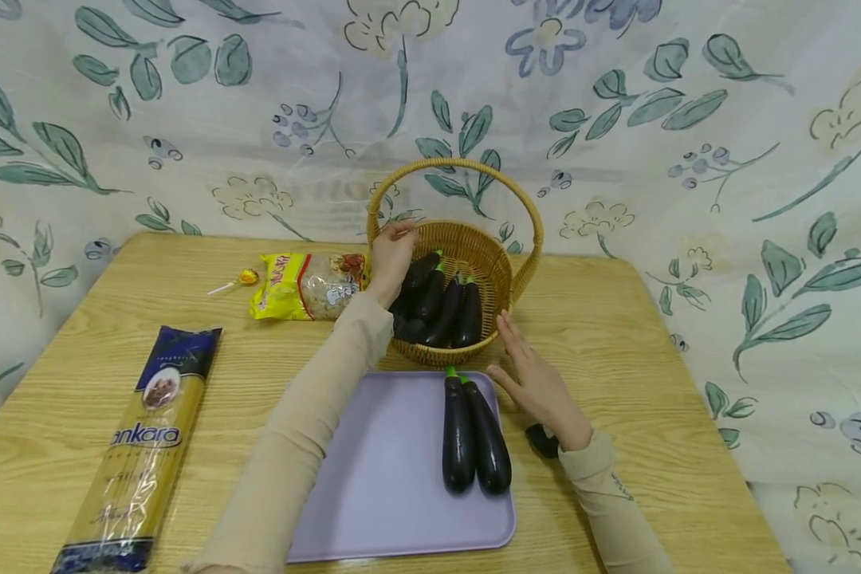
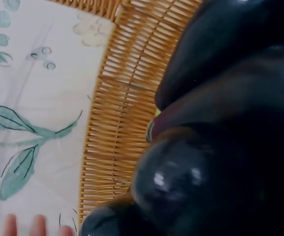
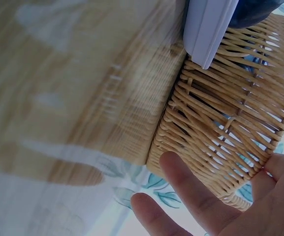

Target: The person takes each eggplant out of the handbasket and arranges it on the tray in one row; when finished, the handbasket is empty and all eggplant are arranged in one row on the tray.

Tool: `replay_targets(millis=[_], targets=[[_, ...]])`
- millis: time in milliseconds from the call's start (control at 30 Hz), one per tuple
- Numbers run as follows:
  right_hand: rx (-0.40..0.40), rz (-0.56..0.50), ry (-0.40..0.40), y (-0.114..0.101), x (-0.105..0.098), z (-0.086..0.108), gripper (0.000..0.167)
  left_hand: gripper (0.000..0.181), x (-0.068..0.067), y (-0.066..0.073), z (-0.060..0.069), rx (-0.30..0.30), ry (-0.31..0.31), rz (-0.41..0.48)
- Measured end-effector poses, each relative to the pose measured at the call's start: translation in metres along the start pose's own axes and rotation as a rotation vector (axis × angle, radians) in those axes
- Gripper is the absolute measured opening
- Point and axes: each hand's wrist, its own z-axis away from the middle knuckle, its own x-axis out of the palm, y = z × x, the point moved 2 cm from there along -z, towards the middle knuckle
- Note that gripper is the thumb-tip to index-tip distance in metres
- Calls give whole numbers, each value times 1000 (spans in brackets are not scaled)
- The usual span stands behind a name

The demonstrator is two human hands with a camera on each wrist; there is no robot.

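A wicker basket [image 1: 493, 279] with a tall arched handle stands at the back middle of the table, holding several dark eggplants [image 1: 448, 312]. My left hand [image 1: 391, 259] is at the basket's left rim, by the foot of the handle; in the left wrist view its fingertips [image 2: 38, 225] show apart, with nothing between them. Straight fingers of my right hand [image 1: 538, 388] rest against the basket's right side, as the right wrist view also shows. Two eggplants [image 1: 459, 438] lie side by side on the right part of a lilac tray [image 1: 387, 478] in front of the basket.
Left of the basket lies a yellow food packet [image 1: 308, 285], with a wrapped lollipop [image 1: 247, 277] beside it. A long pack of spaghetti [image 1: 143, 446] lies at the table's left. A floral cloth [image 1: 294, 119] hangs behind the table. Something small and black [image 1: 541, 440] sits under the right wrist.
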Motion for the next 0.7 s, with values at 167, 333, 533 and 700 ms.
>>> replay_targets(millis=[167, 333, 533, 700], targets=[[15, -7, -9, 0, 0, 0, 75, 35, 5, 1, -5, -86, -21, -109], [21, -10, -10, 1, -2, 1, 75, 41, 11, -4, -8, -116, -14, -165], [14, -4, 8, 2, -1, 0, 75, 61, 21, -16, -11, -202, -64, -183], [19, -2, 2, 2, 0, 0, 75, 68, 32, -23, -12, -214, -159, -252]])
